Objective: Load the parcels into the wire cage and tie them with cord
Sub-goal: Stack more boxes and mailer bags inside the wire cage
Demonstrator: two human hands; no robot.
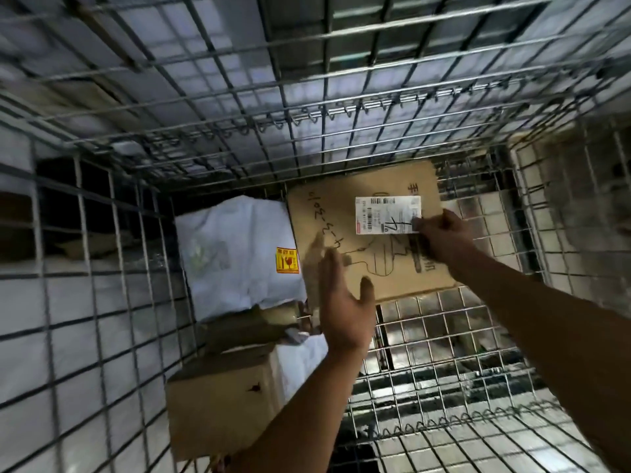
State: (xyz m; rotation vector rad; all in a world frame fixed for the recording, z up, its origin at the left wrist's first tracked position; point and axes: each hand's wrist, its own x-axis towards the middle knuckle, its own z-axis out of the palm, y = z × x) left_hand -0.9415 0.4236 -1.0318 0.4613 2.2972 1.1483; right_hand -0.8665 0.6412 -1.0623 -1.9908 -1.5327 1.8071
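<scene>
Lowering a flat cardboard parcel (362, 233) onto the far floor of the wire cage (444, 353), the right hand (444, 238) pinches its right edge by the white shipping label (387, 215), probably to steer it down. The left hand (345, 302) lies spread against the near edge, fingers straight. Left sits a soft white poly bag (235, 254), then a brown carton (218, 401) nearer.
</scene>
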